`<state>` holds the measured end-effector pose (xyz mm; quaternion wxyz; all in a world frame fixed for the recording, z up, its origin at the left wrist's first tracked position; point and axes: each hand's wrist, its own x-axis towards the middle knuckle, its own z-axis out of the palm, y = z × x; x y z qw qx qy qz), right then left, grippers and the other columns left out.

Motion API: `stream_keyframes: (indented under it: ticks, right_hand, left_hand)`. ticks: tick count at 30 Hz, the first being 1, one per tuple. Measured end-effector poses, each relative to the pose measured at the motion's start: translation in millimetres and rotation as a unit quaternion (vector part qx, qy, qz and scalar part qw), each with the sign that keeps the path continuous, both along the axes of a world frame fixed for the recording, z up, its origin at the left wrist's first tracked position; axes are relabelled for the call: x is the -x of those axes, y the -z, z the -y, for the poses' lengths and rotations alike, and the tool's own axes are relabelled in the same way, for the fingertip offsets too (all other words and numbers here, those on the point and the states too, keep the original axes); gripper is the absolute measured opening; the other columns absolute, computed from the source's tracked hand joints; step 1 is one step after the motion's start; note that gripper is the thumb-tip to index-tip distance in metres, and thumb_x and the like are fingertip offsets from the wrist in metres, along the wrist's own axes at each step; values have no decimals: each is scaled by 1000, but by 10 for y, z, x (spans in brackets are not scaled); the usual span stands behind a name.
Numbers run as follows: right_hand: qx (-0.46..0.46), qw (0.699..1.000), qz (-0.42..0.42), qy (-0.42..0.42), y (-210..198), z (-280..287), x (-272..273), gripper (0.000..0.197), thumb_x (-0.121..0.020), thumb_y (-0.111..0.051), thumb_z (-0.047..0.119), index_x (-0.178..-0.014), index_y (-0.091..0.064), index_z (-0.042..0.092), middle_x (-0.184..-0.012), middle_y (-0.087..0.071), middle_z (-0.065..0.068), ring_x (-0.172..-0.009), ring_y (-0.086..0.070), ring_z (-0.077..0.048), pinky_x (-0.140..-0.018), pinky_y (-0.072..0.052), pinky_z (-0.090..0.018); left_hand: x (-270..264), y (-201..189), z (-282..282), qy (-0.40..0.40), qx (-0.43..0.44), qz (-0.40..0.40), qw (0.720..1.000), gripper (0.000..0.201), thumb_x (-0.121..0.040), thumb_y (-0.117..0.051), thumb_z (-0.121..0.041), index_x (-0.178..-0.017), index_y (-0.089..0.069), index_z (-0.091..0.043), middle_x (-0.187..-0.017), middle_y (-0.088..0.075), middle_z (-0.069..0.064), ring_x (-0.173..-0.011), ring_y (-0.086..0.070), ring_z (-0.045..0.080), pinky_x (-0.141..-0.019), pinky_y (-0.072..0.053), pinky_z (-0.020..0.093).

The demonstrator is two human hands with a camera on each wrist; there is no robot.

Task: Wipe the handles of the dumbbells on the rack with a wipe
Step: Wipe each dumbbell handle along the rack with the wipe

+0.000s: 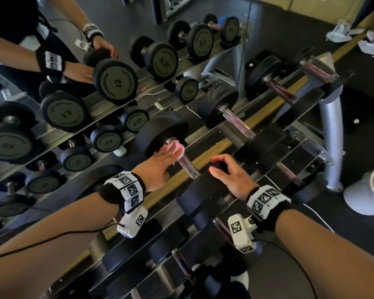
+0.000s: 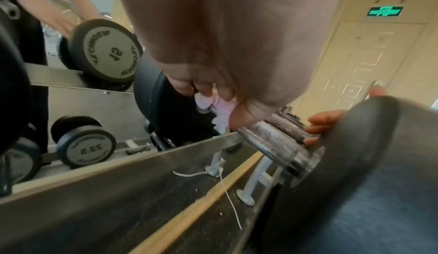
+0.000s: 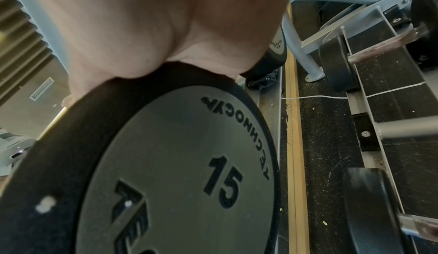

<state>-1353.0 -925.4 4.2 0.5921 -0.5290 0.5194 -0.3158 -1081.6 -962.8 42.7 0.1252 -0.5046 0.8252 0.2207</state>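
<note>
On the rack's top tier lies a black dumbbell marked 15 (image 3: 177, 164), its clear-sleeved handle (image 1: 187, 167) pointing toward the mirror. My left hand (image 1: 167, 157) grips a pink wipe (image 1: 175, 147) wrapped round the far end of that handle, right against the far head (image 1: 162, 132). The left wrist view shows the wipe (image 2: 220, 108) bunched under my curled fingers (image 2: 213, 89) on the handle (image 2: 272, 142). My right hand (image 1: 225, 167) holds the near head (image 1: 203, 190), fingers curled over its top edge. My right palm (image 3: 166, 24) presses on the rim.
A mirror (image 1: 52, 93) behind the rack repeats the dumbbells and my arms. More dumbbells (image 1: 235, 121) lie on the top tier to the right, others on the lower tier (image 1: 138, 251). A grey rack leg (image 1: 333, 137) stands right. White cloths (image 1: 341, 33) lie on the floor.
</note>
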Motion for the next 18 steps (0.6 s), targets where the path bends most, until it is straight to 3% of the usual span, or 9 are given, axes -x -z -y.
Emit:
stream_keyframes:
  ticks: [2,6,8,10,12,14,15,16,18]
  right_hand:
    - [-3,1000,1,-3,3,3,2,35,-89,-69,42,-120,-56,34,-122,-60,-1,-113,-61,-18,-102,-51,-43]
    - [-1,1000,6,2,-5,1,-10,29,-92,-68,33,-118,-56,32,-118,-62,-1,-109,-63,-18,-89,-53,-25]
    - [3,1000,-2,4,-17,0,-11,29,-92,-68,33,-119,-57,31,-117,-63,0,-107,-63,-14,-81,-51,-17]
    - [-3,1000,2,-1,-26,3,-13,30,-92,-67,33,-120,-56,31,-118,-62,-1,-106,-63,-13,-82,-52,-19]
    - [-6,1000,4,-2,-24,12,-11,30,-92,-67,33,-120,-56,30,-119,-62,-2,-108,-63,-16,-89,-54,-27]
    - [-4,1000,3,-3,-18,17,-9,29,-92,-67,34,-119,-56,32,-119,-62,-2,-107,-63,-16,-94,-54,-32]
    - [-2,1000,3,-4,-10,20,-7,29,-91,-68,35,-118,-56,34,-118,-62,-1,-107,-63,-16,-95,-54,-34]
    - [-2,1000,3,-6,-2,18,-1,28,-91,-68,37,-117,-56,36,-118,-62,1,-107,-63,-16,-95,-54,-35]
    - [-3,1000,5,-11,6,17,8,26,-90,-68,40,-114,-57,42,-117,-62,2,-107,-64,-15,-95,-54,-35]
  left_hand:
    - [13,-35,-60,15,-25,-6,1000,92,-92,-47,-3,-155,12,-34,-161,22,-10,-149,17,17,-124,1,40]
    - [61,-96,-243,81,-59,8,995,92,-91,-45,-5,-154,13,-39,-164,19,-8,-153,-2,21,-122,-22,40]
    - [104,-92,-333,115,-84,44,989,81,-94,-40,-7,-156,3,-37,-166,10,-3,-153,-5,21,-124,-11,38]
    - [99,-92,-388,111,-116,63,985,70,-97,-35,-10,-156,-8,-37,-166,1,0,-152,-3,18,-124,-4,35]
    - [34,-109,-402,48,-137,21,989,68,-99,-33,-15,-154,-9,-47,-162,-10,-7,-148,-16,11,-119,-15,25]
    - [-30,-174,-404,-39,-125,-51,990,58,-96,-35,-41,-145,-14,-65,-144,-49,-6,-111,-62,6,-94,-47,14]
    - [-52,-206,-407,-79,-116,-95,986,55,-89,-34,-57,-140,-20,-69,-131,-59,-8,-96,-65,1,-86,-50,13]
    - [-71,-212,-407,-115,-104,-139,978,54,-85,-35,-65,-138,-28,-69,-128,-62,-11,-102,-64,0,-92,-50,17]
    - [-90,-189,-393,-195,-70,-220,953,40,-94,-49,-53,-133,-46,-60,-131,-61,-16,-118,-57,-2,-106,-43,23]
